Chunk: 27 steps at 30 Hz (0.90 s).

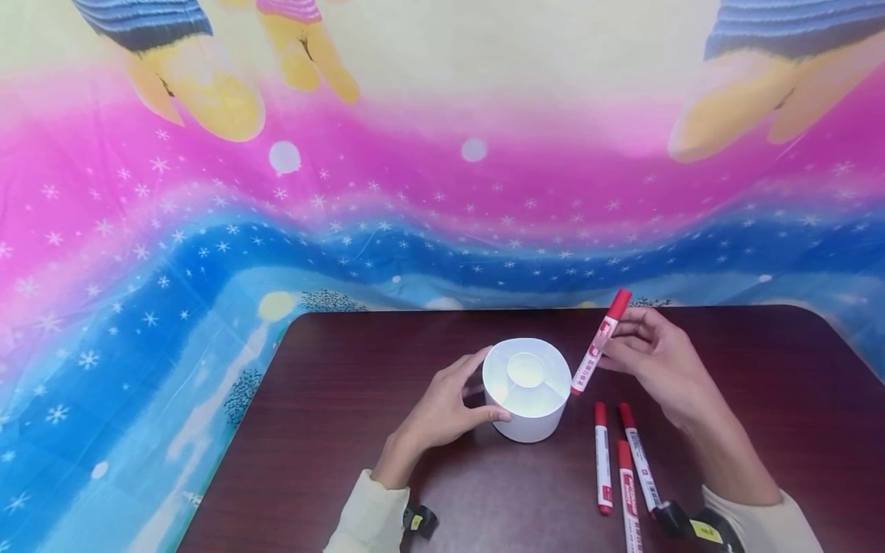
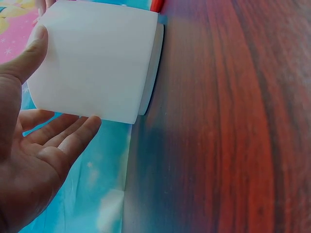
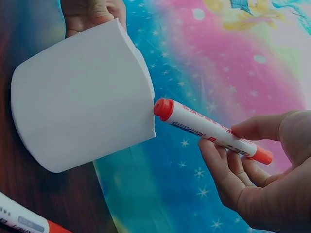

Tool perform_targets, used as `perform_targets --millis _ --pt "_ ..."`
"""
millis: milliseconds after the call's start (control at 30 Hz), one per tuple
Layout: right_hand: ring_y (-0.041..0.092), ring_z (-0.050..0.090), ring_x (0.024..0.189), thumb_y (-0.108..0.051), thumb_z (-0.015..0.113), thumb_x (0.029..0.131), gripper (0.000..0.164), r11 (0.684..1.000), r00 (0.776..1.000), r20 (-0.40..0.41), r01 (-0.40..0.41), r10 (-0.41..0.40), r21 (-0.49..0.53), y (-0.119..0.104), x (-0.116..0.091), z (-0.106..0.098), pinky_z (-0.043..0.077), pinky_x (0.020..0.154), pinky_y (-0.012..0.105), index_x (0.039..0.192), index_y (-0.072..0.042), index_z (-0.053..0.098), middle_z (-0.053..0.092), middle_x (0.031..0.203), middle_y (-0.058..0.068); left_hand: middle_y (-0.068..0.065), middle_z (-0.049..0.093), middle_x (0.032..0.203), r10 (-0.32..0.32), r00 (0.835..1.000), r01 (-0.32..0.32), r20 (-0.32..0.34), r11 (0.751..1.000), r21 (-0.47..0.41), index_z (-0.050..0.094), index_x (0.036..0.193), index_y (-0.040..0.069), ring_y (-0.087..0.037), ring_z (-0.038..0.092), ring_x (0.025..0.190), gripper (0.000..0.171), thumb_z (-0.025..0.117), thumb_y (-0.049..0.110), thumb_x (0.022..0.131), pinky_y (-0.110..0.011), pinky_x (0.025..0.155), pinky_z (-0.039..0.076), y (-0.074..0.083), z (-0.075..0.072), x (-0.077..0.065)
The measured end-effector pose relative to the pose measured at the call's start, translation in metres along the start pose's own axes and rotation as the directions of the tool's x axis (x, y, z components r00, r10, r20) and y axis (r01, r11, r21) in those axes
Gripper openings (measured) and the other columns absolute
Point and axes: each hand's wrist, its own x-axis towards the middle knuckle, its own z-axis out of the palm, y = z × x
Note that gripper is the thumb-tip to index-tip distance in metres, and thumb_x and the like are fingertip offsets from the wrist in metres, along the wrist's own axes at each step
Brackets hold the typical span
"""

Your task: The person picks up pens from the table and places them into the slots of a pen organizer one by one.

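A round white desk organizer (image 1: 528,426) with a central ring and dividers stands on the table, its open top upward. My left hand (image 1: 442,403) grips it from the left, thumb on the near side of the wall and fingers behind. In the left wrist view that hand's fingers lie along the organizer's smooth wall (image 2: 92,58). Between thumb and fingers, my right hand (image 1: 660,365) pinches a red-capped whiteboard marker (image 1: 600,342). The marker is tilted, cap up, its lower red end close beside the organizer's rim. In the right wrist view, that end overlaps the rim's edge.
Three more red markers lie on the dark wooden table (image 1: 332,430), right of the organizer: a left one (image 1: 604,468), a middle one (image 1: 628,491) and a right one (image 1: 643,461). A colourful snowflake-patterned cloth (image 1: 415,192) hangs behind the table's far edge.
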Motion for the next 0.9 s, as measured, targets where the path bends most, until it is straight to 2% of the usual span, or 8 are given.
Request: perform_targets --millis 233,433,533,667,900 --pt "0.005 0.075 0.093 -0.003 0.07 0.102 0.039 0.998 1.0 -0.001 0.003 -0.003 0.065 -0.003 0.002 0.004 0.067 0.081 0.027 0.134 -0.001 0.048 0.062 0.108 0.001 -0.002 0.057 0.156 -0.003 1.0 0.003 0.009 1.0 0.009 0.038 0.167 0.026 -0.019 0.065 0.136 0.102 0.094 0.039 0.083 -0.028 0.107 0.058 0.0 0.002 0.001" --pt "0.005 0.076 0.092 -0.003 0.07 0.102 0.035 0.993 1.0 0.005 0.007 -0.007 0.115 0.0 0.002 0.008 0.067 0.082 0.028 0.13 -0.005 0.05 0.062 0.107 0.001 0.001 0.056 0.156 -0.029 0.999 0.029 0.014 0.999 0.015 0.038 0.167 0.028 -0.017 0.063 0.138 0.103 0.095 0.039 0.082 -0.028 0.109 0.057 0.0 0.001 0.002" --pt "0.005 0.076 0.093 -0.004 0.07 0.103 0.034 0.994 1.0 0.005 0.012 -0.012 0.109 0.001 0.003 0.008 0.067 0.083 0.028 0.13 -0.008 0.051 0.062 0.108 0.001 0.002 0.056 0.156 -0.035 0.999 0.034 0.014 0.999 0.014 0.038 0.167 0.029 -0.016 0.063 0.138 0.103 0.095 0.039 0.082 -0.028 0.109 0.057 0.0 0.001 0.002" --pt "0.005 0.077 0.093 -0.005 0.069 0.104 0.033 0.996 1.0 0.006 0.012 -0.012 0.089 0.003 0.004 0.008 0.067 0.084 0.029 0.132 -0.003 0.051 0.063 0.108 0.0 0.003 0.056 0.156 -0.036 0.999 0.036 0.017 0.999 0.0 0.038 0.167 0.029 -0.016 0.063 0.138 0.103 0.095 0.039 0.082 -0.027 0.109 0.057 -0.001 0.0 0.002" --pt "0.005 0.076 0.093 -0.01 0.069 0.105 0.033 0.997 1.0 0.006 -0.022 0.022 0.07 0.005 0.005 0.011 0.067 0.083 0.028 0.132 -0.004 0.051 0.063 0.109 0.001 0.003 0.055 0.157 -0.041 0.999 0.041 0.018 0.999 -0.01 0.038 0.167 0.031 -0.016 0.064 0.138 0.102 0.095 0.04 0.082 -0.028 0.109 0.057 -0.003 0.0 0.002"
